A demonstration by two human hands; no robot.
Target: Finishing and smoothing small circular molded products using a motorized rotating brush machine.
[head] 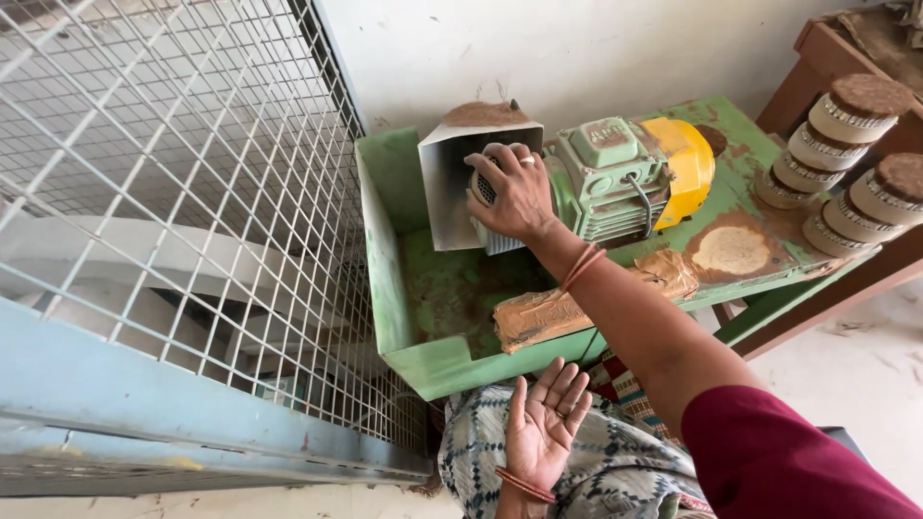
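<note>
Overhead, right hand (519, 197) on green motor (615, 178) — dusty green bench (433, 370), white wall (577, 48).

Right hand (519, 197) on green motor (615, 178) fan end; left hand (544, 423) open, palm up.

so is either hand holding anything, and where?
Right hand grips a round ridged piece by its rim, against the green motor. Left hand is open, palm up, holding nothing.

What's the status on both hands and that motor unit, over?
Right hand gripping the grey round piece at the green motor front. Left hand open, palm up, empty. Metal chute close beside; nothing blocking.
</note>
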